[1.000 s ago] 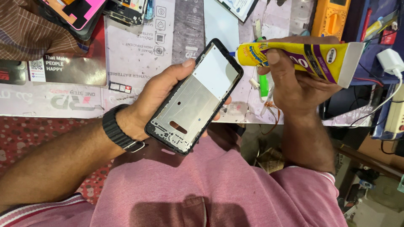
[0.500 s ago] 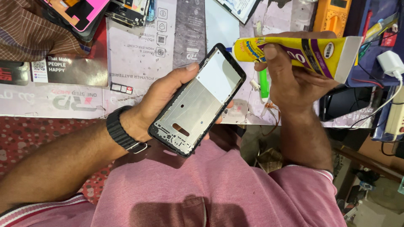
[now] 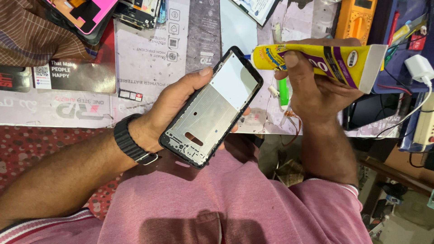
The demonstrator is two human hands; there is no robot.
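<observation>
Holding a bare phone frame (image 3: 211,107) w/ the left hand (image 3: 174,106): grip is wrapped round it from behind, thumb tip pressed on the upper left edge, fingers hidden under the frame except tips showing at its right edge. Frame sits mid-view, tilted, top end toward 1 o'clock, bottom end toward 7 o'clock, over the pink shirt (image 3: 217,199); inside face is up, silver metal plate w/ a pale patch in the upper half, black rim all round. Black wristband (image 3: 132,144) on the left wrist. Right hand (image 3: 316,90) at 3 o'clock of the frame, grip pinching a yellow-and-purple glue tube (image 3: 316,58): thumb on top, fingers below. Tube lies roughly level, flat crimped end to the right, nozzle end pointing left and touching or just off the frame's top right corner; cannot tell which. Behind, at 12 o'clock, the desk (image 3: 149,58) carries a printed grey mat, a pink-backed phone part (image 3: 81,11) at 11 o'clock, an orange multimeter (image 3: 355,13) at 1 o'clock, and a white charger plug (image 3: 418,68) w/ cable far right. Green-tipped tool (image 3: 283,92) lies on the desk just under the tube.
</observation>
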